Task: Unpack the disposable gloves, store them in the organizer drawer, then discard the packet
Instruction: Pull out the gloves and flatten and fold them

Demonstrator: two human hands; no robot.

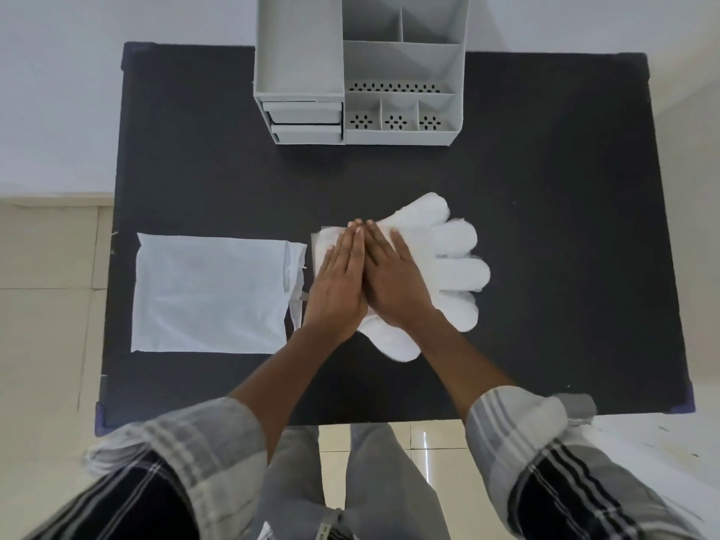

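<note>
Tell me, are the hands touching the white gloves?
Touching. The head view shows the left hand and right hand pressed flat on the gloves.

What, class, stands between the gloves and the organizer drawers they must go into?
Nothing visible: the dark table is bare between the gloves and the organizer. Its drawers, front left, look shut or nearly so.
</note>
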